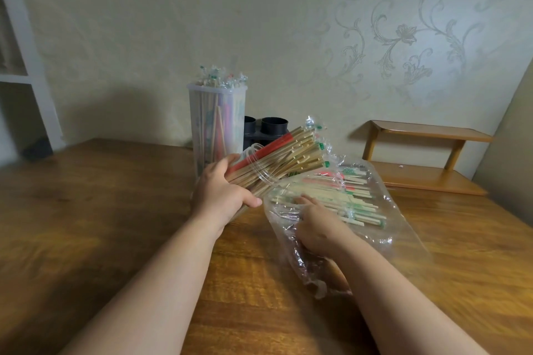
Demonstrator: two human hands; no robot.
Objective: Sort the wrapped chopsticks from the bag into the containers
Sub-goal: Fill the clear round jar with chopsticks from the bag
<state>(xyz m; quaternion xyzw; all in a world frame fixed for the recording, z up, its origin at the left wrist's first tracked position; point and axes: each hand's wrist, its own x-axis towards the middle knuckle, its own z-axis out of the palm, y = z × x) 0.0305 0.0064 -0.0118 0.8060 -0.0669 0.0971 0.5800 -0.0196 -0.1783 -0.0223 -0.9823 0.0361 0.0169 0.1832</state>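
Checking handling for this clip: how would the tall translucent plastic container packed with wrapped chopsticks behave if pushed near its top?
The tall translucent plastic container is narrow for its height, so a high push may tip it. The wrapped chopsticks poking above its rim likely add top weight. On the smooth wooden table, a low push might slide it.

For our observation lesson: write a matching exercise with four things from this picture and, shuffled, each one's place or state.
1. tall translucent plastic container
2. clear plastic bag
3. black twin-tube holder
4. bundle of wrapped wooden chopsticks

A. tilted in the left hand
B. flat on the wooden table, right hand inside
C. upright, full of chopsticks
D. behind the tall container

Pairs: 1-C, 2-B, 3-D, 4-A
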